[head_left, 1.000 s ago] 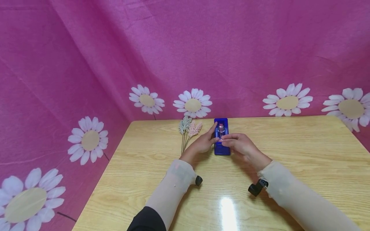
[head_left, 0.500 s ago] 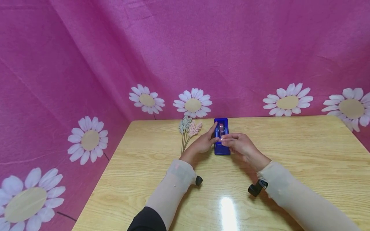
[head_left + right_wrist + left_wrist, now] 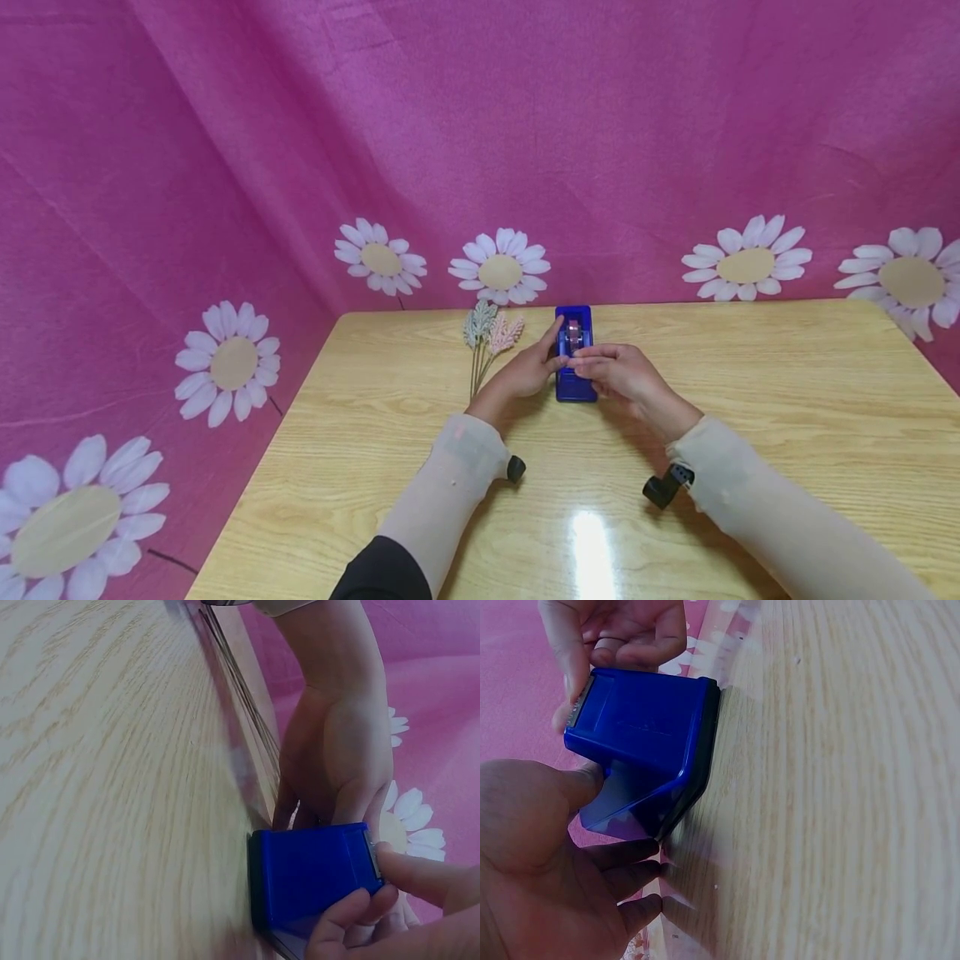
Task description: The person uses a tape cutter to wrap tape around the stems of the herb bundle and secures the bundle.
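Observation:
A blue tape dispenser (image 3: 576,387) stands near the far edge of the table, with a roll of tape (image 3: 573,329) inside it. My left hand (image 3: 525,371) holds it from the left: the thumb presses its side, and in the left wrist view the other fingers lie low beside its base. My right hand (image 3: 626,379) is at the serrated cutter (image 3: 579,705), thumb and finger pinching there at what looks like the tape's free end. The tape is too thin and clear to make out between the fingertips.
Two artificial sprigs, one grey-green (image 3: 480,323) and one pink (image 3: 505,335), lie left of the dispenser, their stems partly behind my left forearm. A pink cloth (image 3: 600,150) with printed daisies hangs behind the wooden table (image 3: 810,400).
My right fingertips have shifted very slightly at the cutter, and a bright glint there has gone. The left hand and the dispenser have stayed in place.

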`<state>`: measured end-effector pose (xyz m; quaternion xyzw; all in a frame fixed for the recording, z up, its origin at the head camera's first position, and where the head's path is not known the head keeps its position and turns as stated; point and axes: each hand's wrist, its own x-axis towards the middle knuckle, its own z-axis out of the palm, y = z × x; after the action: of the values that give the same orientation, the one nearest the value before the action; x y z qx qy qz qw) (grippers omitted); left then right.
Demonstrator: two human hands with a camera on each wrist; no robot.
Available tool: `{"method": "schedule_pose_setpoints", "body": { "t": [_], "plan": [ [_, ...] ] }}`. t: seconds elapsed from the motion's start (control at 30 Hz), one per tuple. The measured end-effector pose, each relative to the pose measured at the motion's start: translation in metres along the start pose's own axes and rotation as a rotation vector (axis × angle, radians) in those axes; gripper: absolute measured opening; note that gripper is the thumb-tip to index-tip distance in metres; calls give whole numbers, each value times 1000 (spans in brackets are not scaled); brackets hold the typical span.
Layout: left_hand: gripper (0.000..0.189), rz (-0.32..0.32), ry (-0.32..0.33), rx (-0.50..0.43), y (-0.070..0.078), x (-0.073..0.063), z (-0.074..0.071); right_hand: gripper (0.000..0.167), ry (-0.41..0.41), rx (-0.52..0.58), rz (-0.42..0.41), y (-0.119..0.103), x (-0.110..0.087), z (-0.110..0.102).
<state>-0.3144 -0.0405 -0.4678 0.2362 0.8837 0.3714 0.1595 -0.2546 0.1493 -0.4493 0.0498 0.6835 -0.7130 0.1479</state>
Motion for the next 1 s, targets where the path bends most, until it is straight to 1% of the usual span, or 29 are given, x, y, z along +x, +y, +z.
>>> {"method": "schedule_pose_setpoints", "body": {
  "t": [0.1, 0.27, 0.5, 0.8, 1.0],
  "plan": [
    [71, -3, 1, 8, -1, 1, 0, 44, 1, -28, 16, -3, 0, 0],
    [72, 5, -1, 13, -2, 2, 0, 42, 29, -51, 51, -7, -1, 2],
    [71, 7, -4, 10, -1, 1, 0, 41, 49, -45, 35, -6, 1, 3],
    [71, 7, -7, 29, 0, 1, 0, 30, 77, -45, 19, -5, 1, 2],
    [71, 0, -6, 43, 0, 1, 0, 27, 70, -25, 23, -7, -3, 3]
  ]
}}
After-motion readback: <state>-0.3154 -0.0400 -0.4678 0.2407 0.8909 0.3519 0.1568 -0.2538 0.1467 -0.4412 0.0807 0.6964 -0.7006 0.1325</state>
